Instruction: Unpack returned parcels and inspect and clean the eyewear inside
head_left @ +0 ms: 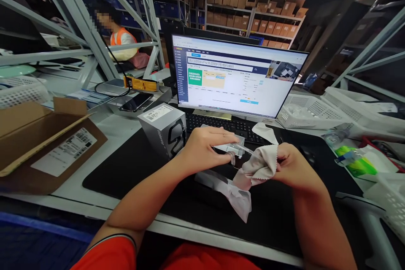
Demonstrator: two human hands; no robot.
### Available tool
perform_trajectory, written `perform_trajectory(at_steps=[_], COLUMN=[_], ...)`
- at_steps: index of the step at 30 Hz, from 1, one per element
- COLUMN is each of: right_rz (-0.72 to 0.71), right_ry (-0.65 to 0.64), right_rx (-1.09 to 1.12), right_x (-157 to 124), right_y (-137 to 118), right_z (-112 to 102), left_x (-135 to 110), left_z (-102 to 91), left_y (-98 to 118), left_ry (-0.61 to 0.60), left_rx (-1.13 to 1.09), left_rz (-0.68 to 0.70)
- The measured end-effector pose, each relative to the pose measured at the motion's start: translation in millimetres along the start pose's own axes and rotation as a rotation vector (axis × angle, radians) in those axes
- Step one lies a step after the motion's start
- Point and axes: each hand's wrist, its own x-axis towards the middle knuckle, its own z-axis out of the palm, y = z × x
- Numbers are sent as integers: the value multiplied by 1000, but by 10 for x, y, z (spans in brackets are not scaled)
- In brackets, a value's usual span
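My left hand (205, 147) is closed round a small clear plastic piece (229, 148), fingers pinching its near edge above the black desk mat (126, 168). My right hand (292, 166) grips a crumpled pinkish-white cleaning cloth (259, 166), which touches the clear piece. A clear plastic bag (234, 194) lies on the mat under both hands. A grey product box (164, 128) stands just left of my left hand. A keyboard (221, 125) sits behind the hands.
A lit monitor (234, 76) stands behind the keyboard. An open cardboard box (34, 139) lies at the left, with a phone (136, 102) beyond it. White baskets (310, 109) and packets sit right. A person in an orange vest (122, 40) sits at the back left.
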Motion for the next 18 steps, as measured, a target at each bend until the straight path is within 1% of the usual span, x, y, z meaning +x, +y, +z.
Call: perform_trajectory(at_steps=[3,6,8,12,15,18], right_rz=[18,10,27,65,36,26], right_ry=[-58,9,7,-63,-73,-85], right_rx=[-51,-2,77,230,283,288], right_x=[-12,5,40,118,129,97], right_y=[48,91,117,142,119,82], right_z=[-148,-302,-341,-263,-184,-146], left_x=[44,89,105,100,85,78], left_z=[-73,-210,-274,-295,-276,-250], left_y=[-25,-48,-50,-36,-22,-5], left_ry=[15,38,53,72,70,59], left_rx=[-73,-98,-98,-86,-60,-40], left_rz=[-77,-165,-210,-265,-240,-203])
